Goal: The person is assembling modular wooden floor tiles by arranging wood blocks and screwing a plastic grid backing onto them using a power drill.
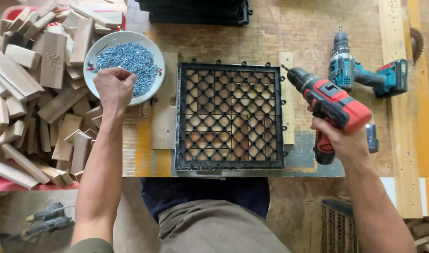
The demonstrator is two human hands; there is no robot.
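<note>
Red and black plastic fills the right hand point(342, 138), whose grip is clenched round the handle of a cordless drill point(330, 104); the tool is lifted off the worktop point(299, 33) with its bit slanting towards the upper right corner of the black lattice tile point(230, 116), likely so it sits ready over that edge. Across from it, the left hand point(114, 88) dips into a white bowl point(151, 54) heaped with blue-grey screws point(128, 58); the fingers curl downward among them, and I cannot tell whether the grip has caught any.

Square and face down, the tile lies straight in front of the person, bracketed by 2 pale wooden strips point(286, 98) at its left and right sides that seem to serve as stops. Brownish slats show through its grid. Close beside the bowl, a red tray point(18, 186) spills over with short wood blocks point(41, 84). 1 teal drill point(364, 75) rests to the right, apart from the red one, and a stack of more black tiles point(198, 11) sits at the far edge. Scarred, paint-streaked boards make up the surface; below it a dusty floor point(299, 206) shows, with another tool point(46, 220) lying at the lower left.
</note>
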